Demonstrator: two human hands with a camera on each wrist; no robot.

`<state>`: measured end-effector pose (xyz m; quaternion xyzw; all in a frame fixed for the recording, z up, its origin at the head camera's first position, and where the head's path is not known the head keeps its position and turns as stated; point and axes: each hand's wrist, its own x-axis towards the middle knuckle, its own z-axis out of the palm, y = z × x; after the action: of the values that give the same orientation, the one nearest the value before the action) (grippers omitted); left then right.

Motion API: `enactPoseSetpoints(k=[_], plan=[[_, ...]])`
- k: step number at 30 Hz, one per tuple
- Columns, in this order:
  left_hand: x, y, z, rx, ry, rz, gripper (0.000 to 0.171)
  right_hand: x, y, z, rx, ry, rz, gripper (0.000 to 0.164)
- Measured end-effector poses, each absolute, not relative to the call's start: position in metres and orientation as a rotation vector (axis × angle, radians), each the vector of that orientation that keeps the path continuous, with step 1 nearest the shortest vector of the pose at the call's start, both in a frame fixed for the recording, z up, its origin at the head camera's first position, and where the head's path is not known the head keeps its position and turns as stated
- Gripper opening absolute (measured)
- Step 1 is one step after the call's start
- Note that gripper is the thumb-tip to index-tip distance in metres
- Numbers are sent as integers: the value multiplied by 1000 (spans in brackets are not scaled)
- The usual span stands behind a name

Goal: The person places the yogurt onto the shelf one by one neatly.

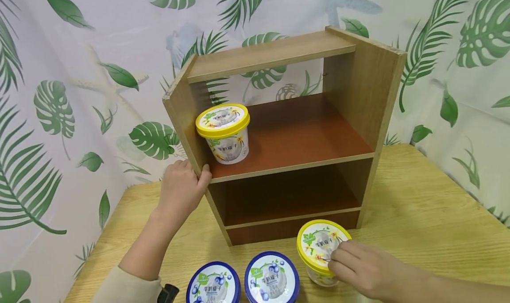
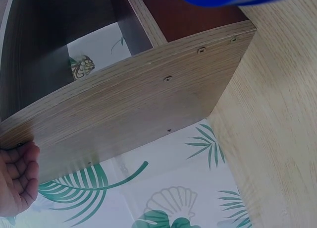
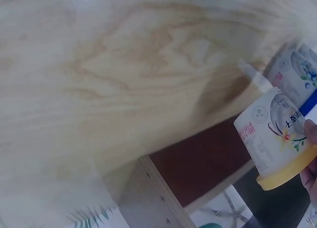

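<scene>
My left hand point(image 1: 184, 184) grips the left side panel of a small wooden shelf unit point(image 1: 279, 166), thumb over its front edge; in the left wrist view its curled fingers point(image 2: 22, 176) lie against the panel's outer face. In front of the unit, at the right, my right hand point(image 1: 360, 267) holds a yellow-lidded ice cream tub point(image 1: 320, 245) by the lid's rim. The right wrist view shows this tub's white printed side point(image 3: 272, 134). Another yellow-lidded tub point(image 1: 228, 146) stands upright on the upper shelf, close to the left panel.
Two blue-lidded tubs point(image 1: 272, 277) stand side by side on the wooden table point(image 1: 430, 205), left of the held tub. The unit has a lower compartment point(image 1: 291, 192) and a top board point(image 1: 271, 57). Behind hangs a leaf-patterned cloth point(image 1: 107, 73).
</scene>
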<state>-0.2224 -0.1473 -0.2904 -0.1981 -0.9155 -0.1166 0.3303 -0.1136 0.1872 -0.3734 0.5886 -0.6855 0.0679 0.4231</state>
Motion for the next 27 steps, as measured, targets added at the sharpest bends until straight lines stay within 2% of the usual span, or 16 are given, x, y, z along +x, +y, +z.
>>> enactPoseSetpoints(k=[27], plan=[[-222, -148, -291, -510, -2388, -299, 30, -119, 197, -298, 1497, -1619, 195, 34]])
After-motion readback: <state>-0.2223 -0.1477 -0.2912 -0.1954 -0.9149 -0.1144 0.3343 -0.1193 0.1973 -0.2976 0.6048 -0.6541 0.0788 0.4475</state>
